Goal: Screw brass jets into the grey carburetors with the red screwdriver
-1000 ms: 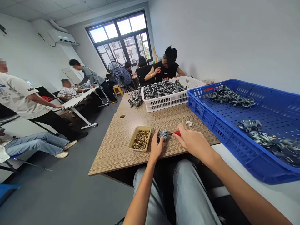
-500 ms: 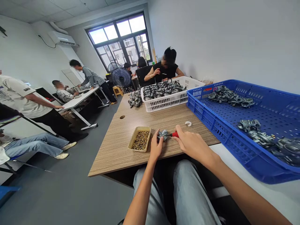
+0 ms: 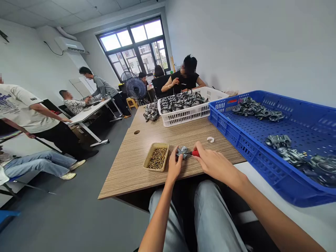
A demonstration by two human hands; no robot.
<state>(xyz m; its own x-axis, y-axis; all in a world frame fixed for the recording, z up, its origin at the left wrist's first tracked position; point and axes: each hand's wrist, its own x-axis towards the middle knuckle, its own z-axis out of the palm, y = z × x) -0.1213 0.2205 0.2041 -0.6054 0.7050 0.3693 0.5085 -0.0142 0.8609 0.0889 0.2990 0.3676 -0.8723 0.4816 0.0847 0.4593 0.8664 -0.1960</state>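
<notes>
Near the front edge of the wood-grain table, my left hand grips a grey metal part between thumb and fingers. My right hand is closed on the red handle of a screwdriver, whose shaft reaches left to the metal part. Just left of my left hand stands a beige tray full of small brass pieces. A white ring-shaped item lies beyond my right hand.
A white basket heaped with metal parts stands at the back, more parts beside it. A blue crate with similar parts is at the right. Across the table sits a person in black; other people are at the left.
Both hands keep nearly the same places, with the screwdriver still at the metal part. At the left, the standing person in the white shirt has shifted, and another arm now shows.
</notes>
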